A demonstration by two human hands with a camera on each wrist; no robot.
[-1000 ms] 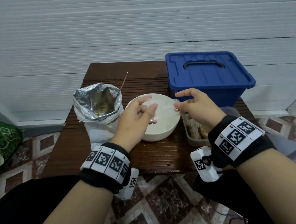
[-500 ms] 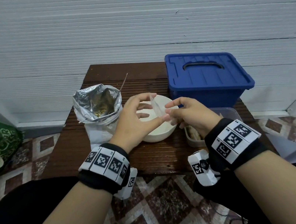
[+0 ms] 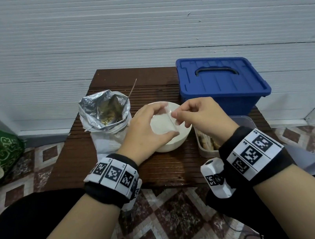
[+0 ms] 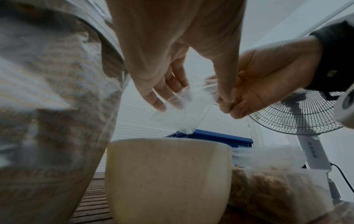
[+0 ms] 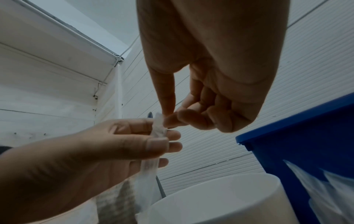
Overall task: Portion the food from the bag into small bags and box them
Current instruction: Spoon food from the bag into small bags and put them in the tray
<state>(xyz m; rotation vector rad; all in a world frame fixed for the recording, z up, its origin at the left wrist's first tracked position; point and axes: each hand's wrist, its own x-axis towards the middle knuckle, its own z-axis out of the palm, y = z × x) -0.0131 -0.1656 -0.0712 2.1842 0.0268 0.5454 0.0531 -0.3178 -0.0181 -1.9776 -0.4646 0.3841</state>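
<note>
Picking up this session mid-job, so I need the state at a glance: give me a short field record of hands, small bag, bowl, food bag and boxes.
left hand: pinches one side of the small clear bag
right hand: pinches the bag's top edge, other fingers curled
small clear bag: held over the white bowl, looks empty
foil food bag: open, upright, left of the bowl, food inside
clear tub: right of the bowl, holds filled bags
blue box: lid on, behind the tub
table: dark slatted wood
</note>
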